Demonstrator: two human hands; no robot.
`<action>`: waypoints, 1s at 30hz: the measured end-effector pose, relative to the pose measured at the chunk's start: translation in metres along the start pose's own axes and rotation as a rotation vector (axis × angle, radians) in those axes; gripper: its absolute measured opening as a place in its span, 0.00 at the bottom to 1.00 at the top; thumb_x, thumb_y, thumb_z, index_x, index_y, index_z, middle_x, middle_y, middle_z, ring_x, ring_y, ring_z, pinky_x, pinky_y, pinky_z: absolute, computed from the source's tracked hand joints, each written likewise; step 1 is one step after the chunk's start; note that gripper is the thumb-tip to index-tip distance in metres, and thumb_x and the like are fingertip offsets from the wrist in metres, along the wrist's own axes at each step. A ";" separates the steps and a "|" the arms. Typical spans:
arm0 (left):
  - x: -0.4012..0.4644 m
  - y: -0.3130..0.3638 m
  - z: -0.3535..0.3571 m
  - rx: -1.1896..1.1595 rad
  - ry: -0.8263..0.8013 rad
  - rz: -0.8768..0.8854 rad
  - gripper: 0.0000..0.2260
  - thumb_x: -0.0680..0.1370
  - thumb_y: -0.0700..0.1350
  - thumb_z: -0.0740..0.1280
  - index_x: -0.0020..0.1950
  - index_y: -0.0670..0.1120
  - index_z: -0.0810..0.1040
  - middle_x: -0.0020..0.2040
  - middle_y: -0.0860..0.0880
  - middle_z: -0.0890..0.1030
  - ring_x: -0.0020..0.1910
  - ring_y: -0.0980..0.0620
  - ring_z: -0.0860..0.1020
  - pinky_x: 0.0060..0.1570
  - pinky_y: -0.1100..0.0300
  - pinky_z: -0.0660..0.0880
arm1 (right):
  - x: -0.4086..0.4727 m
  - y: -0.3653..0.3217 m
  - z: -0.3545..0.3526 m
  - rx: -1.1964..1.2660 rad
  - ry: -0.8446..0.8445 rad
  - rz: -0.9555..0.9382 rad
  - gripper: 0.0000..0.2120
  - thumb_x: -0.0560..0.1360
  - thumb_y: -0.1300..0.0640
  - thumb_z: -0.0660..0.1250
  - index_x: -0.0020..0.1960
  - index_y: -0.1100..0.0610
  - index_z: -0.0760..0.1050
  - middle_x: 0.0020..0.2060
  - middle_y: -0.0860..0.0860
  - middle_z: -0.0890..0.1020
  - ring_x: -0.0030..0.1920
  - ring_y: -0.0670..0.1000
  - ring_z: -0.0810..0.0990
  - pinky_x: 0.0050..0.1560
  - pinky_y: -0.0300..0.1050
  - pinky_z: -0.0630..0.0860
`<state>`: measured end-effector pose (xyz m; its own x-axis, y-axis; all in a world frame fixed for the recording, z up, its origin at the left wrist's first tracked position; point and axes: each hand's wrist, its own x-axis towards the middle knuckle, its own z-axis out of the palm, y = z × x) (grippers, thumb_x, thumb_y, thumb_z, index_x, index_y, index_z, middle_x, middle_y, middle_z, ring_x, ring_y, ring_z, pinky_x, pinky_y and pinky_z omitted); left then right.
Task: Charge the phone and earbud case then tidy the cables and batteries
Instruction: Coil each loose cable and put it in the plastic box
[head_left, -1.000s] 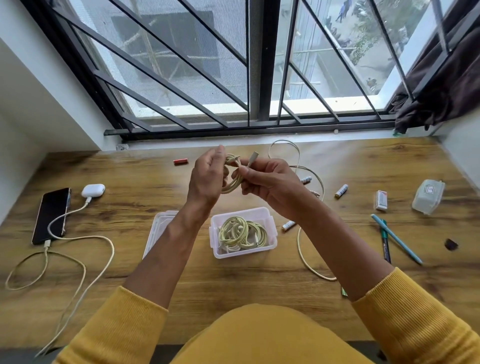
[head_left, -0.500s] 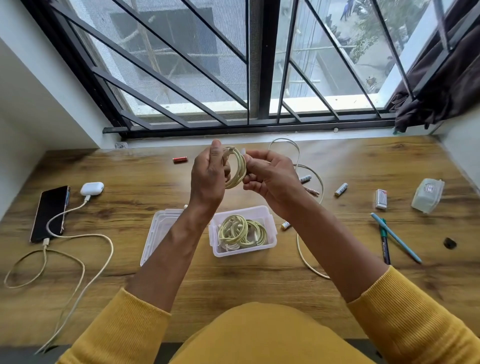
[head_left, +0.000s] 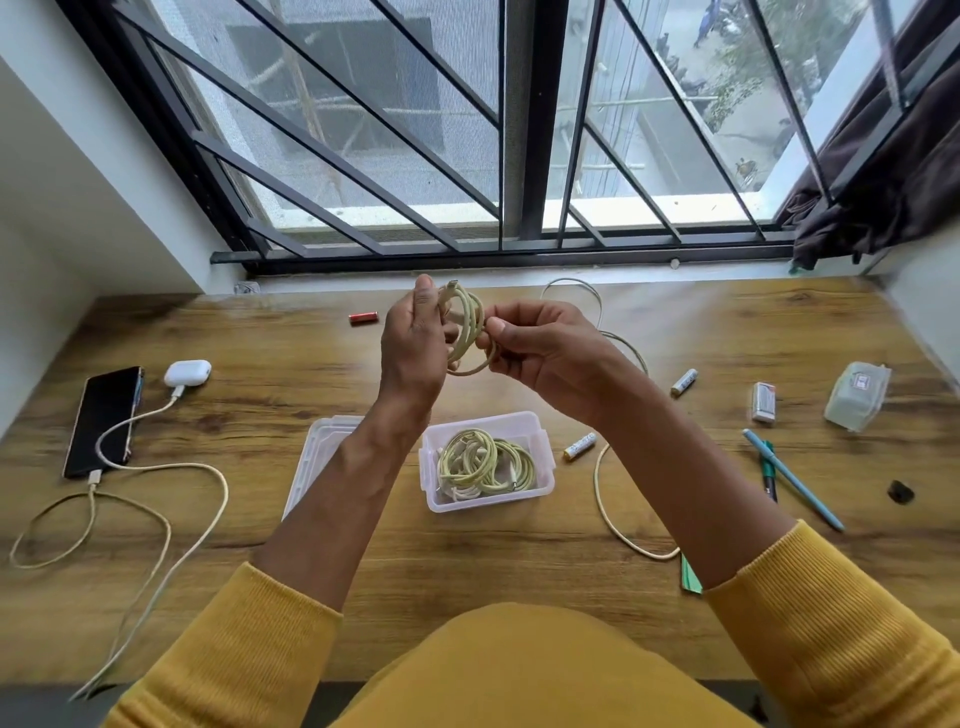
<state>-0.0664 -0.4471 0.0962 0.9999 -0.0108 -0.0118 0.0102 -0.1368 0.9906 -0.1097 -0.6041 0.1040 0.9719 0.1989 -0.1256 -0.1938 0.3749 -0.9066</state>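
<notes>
A wooden desk (head_left: 519, 545) sits under a barred window (head_left: 498, 130). Above the clear box (head_left: 540, 452) of coiled cables, the left hand (head_left: 413, 348) and right hand (head_left: 540, 343) both curl their fingers around a coiled cable (head_left: 467, 332). Far left of the box, the phone (head_left: 104, 421) and earbud case (head_left: 188, 372) lie plugged in.

The plug end once sticking out now lies tucked against the coiled cable (head_left: 467, 332).
</notes>
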 end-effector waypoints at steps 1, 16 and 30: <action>-0.001 0.000 0.001 -0.003 -0.010 -0.009 0.24 0.90 0.53 0.52 0.46 0.44 0.81 0.29 0.54 0.81 0.27 0.59 0.76 0.27 0.63 0.72 | 0.001 0.001 0.001 0.020 -0.008 -0.019 0.08 0.83 0.70 0.62 0.57 0.67 0.80 0.44 0.58 0.82 0.45 0.52 0.79 0.50 0.45 0.77; 0.002 -0.008 0.003 0.456 0.119 0.081 0.23 0.89 0.55 0.50 0.56 0.46 0.83 0.50 0.42 0.87 0.52 0.39 0.83 0.49 0.49 0.75 | 0.006 0.006 0.014 0.077 0.175 -0.066 0.18 0.79 0.71 0.64 0.66 0.62 0.72 0.45 0.64 0.79 0.38 0.52 0.80 0.40 0.44 0.82; 0.001 -0.013 0.002 0.678 0.195 0.227 0.23 0.89 0.54 0.50 0.58 0.43 0.81 0.52 0.38 0.86 0.54 0.34 0.82 0.48 0.48 0.71 | 0.007 0.019 0.028 -0.339 0.371 -0.309 0.07 0.75 0.62 0.78 0.50 0.52 0.86 0.50 0.53 0.88 0.42 0.51 0.83 0.41 0.43 0.78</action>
<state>-0.0652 -0.4472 0.0827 0.9612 0.0556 0.2703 -0.1440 -0.7344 0.6632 -0.1106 -0.5705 0.0976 0.9701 -0.2263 0.0878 0.0999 0.0428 -0.9941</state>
